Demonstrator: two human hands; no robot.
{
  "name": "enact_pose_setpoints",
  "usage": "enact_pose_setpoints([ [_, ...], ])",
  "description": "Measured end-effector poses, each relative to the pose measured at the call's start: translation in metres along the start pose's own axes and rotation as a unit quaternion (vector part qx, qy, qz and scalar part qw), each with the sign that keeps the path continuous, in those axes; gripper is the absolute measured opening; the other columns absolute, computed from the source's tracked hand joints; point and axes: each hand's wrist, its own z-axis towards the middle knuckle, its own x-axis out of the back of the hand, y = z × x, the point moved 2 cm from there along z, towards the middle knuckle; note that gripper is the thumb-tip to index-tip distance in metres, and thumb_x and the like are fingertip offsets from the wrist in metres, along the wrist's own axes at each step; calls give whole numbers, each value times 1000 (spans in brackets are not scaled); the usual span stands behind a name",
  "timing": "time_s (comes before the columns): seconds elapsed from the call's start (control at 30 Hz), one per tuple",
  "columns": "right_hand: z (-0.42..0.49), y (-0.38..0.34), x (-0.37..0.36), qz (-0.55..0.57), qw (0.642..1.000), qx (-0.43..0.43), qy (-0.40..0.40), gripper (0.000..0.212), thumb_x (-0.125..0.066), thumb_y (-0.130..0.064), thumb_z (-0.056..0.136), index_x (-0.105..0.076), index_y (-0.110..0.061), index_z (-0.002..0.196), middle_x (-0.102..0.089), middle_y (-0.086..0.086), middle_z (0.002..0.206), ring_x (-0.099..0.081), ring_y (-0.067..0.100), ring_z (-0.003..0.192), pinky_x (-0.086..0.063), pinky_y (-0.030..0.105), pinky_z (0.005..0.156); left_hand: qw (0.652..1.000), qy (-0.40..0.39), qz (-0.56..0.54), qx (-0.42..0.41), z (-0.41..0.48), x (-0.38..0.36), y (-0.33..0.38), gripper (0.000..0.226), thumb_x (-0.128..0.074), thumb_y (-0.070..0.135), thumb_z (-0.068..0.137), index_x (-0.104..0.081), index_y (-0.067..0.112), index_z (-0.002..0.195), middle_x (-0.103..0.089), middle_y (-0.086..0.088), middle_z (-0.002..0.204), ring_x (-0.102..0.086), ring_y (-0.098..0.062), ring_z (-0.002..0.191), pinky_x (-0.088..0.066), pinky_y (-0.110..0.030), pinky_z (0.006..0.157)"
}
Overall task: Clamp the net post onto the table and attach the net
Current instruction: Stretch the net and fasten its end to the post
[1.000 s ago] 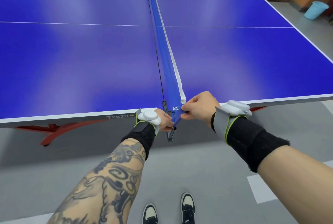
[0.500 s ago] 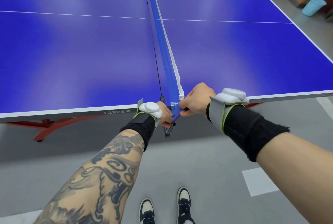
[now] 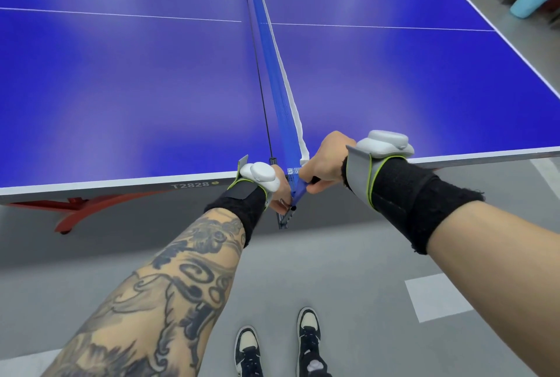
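A blue net (image 3: 272,73) with a white top band runs across the middle of the blue table (image 3: 121,88) toward me. Its near end meets a dark net post (image 3: 286,216) clamped at the table's near edge. My left hand (image 3: 280,192) grips the post just below the edge, mostly hidden behind a wrist device. My right hand (image 3: 325,161) is curled around the net's near end, pinching the blue fabric at the post. The clamp's jaws are hidden by both hands.
The table's near edge (image 3: 188,178) carries the label T2828, with a red frame (image 3: 75,210) under it. A light blue bin (image 3: 528,1) stands at the far right. Grey floor and my shoes (image 3: 281,349) lie below.
Both hands stay at the net post and net end. The view has tilted down slightly, so the hands sit closer to the table edge in the frame.
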Motion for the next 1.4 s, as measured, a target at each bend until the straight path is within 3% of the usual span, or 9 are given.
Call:
enact_pose_setpoints([
  [0.1,6,0,-2,20,1000,4,-3,34,-65,-6,85,-45,-15,59,-71,1,74,-63,14,55,-50,21,56,1000,-13,-28,0,-6,3,-1,4,-65,-2,88,-66,-2,92,-73,-19,95,-76,-32,93,-62,-44,85],
  [0.33,0,2,1,62,998,-3,21,34,-66,-2,81,-47,-15,57,-63,1,55,-63,15,45,-44,13,43,975,-75,-207,-18,-16,11,-21,14,-70,-5,88,-72,-11,100,-71,-22,96,-72,-32,92,-61,-36,85],
  [0.4,-3,2,3,66,998,3,18,31,-67,-1,83,-49,-13,60,-72,5,74,-63,12,42,-45,12,38,973,-77,-214,-25,-14,10,-24,16,-75,-3,84,-73,-12,97,-72,-22,94,-72,-30,90,-61,-35,86],
  [0.53,-3,0,3,65,998,2,10,31,-66,-2,83,-48,-14,61,-77,5,107,-67,14,51,-51,14,46,979,-69,-188,-30,-10,11,-23,29,-80,1,81,-71,-14,103,-73,-27,103,-75,-30,91,-63,-31,80],
  [0.7,-1,-3,1,61,998,-6,-5,27,-66,-2,84,-51,-12,64,-68,8,84,-77,23,89,-59,33,89,990,-70,-121,-26,-11,16,-15,21,-83,6,79,-74,-7,94,-73,-18,86,-72,-27,83,-63,-39,82],
  [0.87,-3,-7,2,25,1000,-2,-19,34,-62,-1,88,-44,-13,62,-75,3,111,-62,14,53,-47,13,41,996,-82,-33,-24,-12,20,0,16,-79,6,83,-71,-1,94,-74,-18,93,-74,-30,92,-62,-40,84],
  [0.93,-4,-8,2,22,999,-1,-35,38,-62,0,89,-42,-13,60,-79,-1,81,-56,10,39,-44,13,36,996,-91,13,-16,-12,22,5,18,-78,10,86,-69,0,98,-74,-20,107,-72,-35,105,-59,-42,92],
  [1.03,-7,-10,0,-36,998,-16,-43,43,-58,-6,94,-37,-16,57,-39,-7,23,-39,4,19,-33,10,31,992,-106,64,5,-3,22,7,27,-76,16,88,-68,-2,107,-73,-19,115,-72,-36,105,-57,-43,97],
  [1.4,-6,-15,-4,-26,997,2,-68,38,-58,-1,95,-42,-10,61,-43,-3,27,-38,6,16,-36,10,29,986,-159,45,37,21,15,-2,31,-66,2,92,-62,-13,119,-71,-27,115,-69,-38,111,-55,-47,99],
])
